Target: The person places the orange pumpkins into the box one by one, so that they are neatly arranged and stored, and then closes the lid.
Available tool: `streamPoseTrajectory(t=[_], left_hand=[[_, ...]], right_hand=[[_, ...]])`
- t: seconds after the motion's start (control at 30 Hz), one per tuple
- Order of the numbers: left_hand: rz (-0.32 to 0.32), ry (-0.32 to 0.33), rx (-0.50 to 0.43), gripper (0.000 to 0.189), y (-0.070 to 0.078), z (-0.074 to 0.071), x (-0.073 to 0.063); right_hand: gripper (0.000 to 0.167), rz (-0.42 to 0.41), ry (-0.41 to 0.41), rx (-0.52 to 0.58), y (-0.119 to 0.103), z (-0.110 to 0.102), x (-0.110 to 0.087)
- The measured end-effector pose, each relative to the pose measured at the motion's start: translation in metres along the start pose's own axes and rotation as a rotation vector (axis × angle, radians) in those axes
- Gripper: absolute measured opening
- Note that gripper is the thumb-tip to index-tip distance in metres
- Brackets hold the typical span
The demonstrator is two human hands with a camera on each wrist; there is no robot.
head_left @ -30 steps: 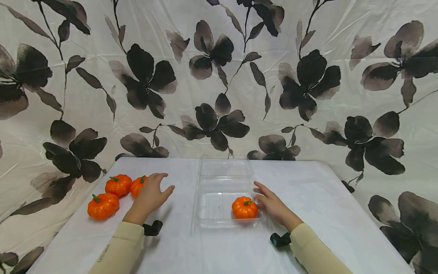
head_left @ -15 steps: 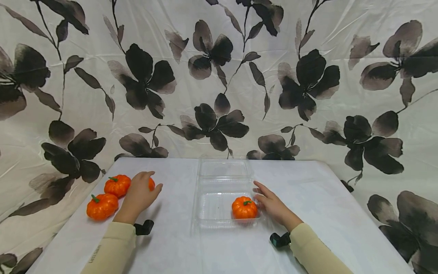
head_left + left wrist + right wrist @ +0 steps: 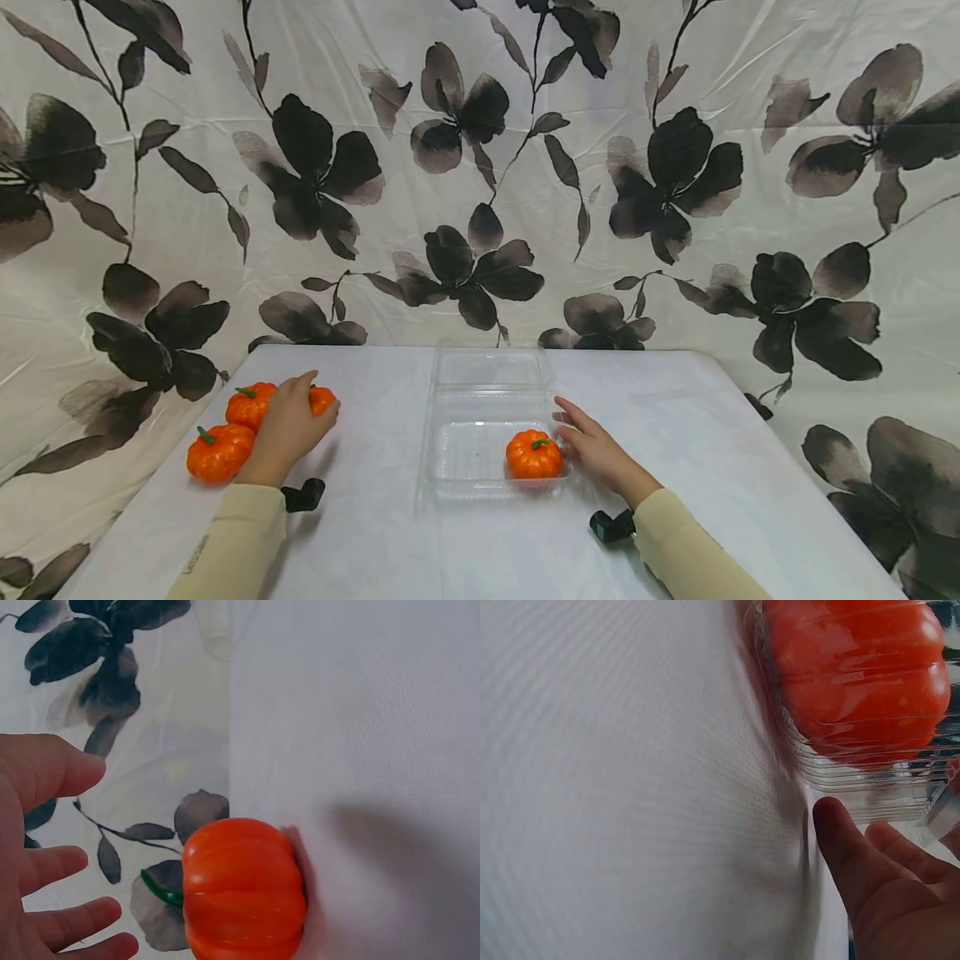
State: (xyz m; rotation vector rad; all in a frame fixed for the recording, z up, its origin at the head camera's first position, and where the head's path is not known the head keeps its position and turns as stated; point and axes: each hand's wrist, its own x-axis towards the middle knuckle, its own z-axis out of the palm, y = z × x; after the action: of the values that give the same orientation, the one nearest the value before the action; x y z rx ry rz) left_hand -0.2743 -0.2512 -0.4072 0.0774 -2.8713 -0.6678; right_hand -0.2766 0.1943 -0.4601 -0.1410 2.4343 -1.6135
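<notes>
Before a wrinkled, dark-flowered fabric backdrop (image 3: 555,183), a white table (image 3: 480,550) bears an open clear plastic clamshell (image 3: 465,454) with one orange pumpkin (image 3: 534,455) at the right of its near half; the left hand (image 3: 285,421) partly hides a second pumpkin (image 3: 322,401), two more pumpkins (image 3: 220,453) close by; the right hand (image 3: 600,454) is beside the clamshell's right side. From the left wrist, fingers (image 3: 75,922) spread wide, holding nothing, near a glossy, ribbed pumpkin with a curved green stem; from the right wrist, ridged plastic shines around the rounded pumpkin, and the extended fingers grip nothing, though I cannot tell whether they touch the wall.
</notes>
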Motion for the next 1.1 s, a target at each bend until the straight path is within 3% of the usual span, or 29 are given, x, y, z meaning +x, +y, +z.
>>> streamPoseTrajectory(t=[0.3,0.5,1.1], left_hand=[[-0.075,-0.070,-0.026,0.078,-0.007,0.001,0.006],[-0.100,-0.088,0.011,0.079,-0.016,0.006,0.010],[-0.093,-0.121,0.120,0.077,-0.018,0.013,0.022]], right_hand=[[0.056,-0.011,0.002,0.015,-0.001,0.000,0.000],[0.056,-0.007,-0.009,0.012,-0.003,0.000,0.000],[0.056,0.001,-0.009,0.016,-0.002,-0.002,-0.001]])
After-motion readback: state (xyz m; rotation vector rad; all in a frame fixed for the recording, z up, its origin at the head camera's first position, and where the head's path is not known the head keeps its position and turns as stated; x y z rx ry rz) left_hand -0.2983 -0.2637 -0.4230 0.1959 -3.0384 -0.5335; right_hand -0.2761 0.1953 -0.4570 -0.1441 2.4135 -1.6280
